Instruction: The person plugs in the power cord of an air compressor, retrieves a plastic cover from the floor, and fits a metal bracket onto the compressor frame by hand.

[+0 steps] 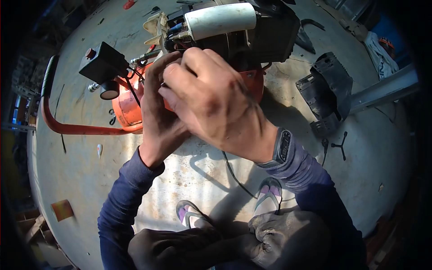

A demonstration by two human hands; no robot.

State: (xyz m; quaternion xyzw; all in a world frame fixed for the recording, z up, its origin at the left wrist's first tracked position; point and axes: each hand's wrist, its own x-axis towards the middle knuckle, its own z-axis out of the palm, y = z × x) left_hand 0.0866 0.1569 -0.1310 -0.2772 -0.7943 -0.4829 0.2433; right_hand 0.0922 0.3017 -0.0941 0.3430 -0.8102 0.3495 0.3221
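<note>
My left hand and my right hand meet in front of an air compressor, just below its white capacitor cylinder. The right fingers are pinched together, and whatever they hold is hidden. My left fingers curl upward behind them, also closed around something I cannot see. Close to the fingertips are wires with a blue connector and a pale fan. Below and behind the hands lies the orange tank. The black pressure switch box with its red knob stands left of them.
An orange tubular handle curves out at left. On the floor at right lie a black plastic cover, a three-armed wrench and a metal beam. A cable runs between my feet. A small tube lies at left.
</note>
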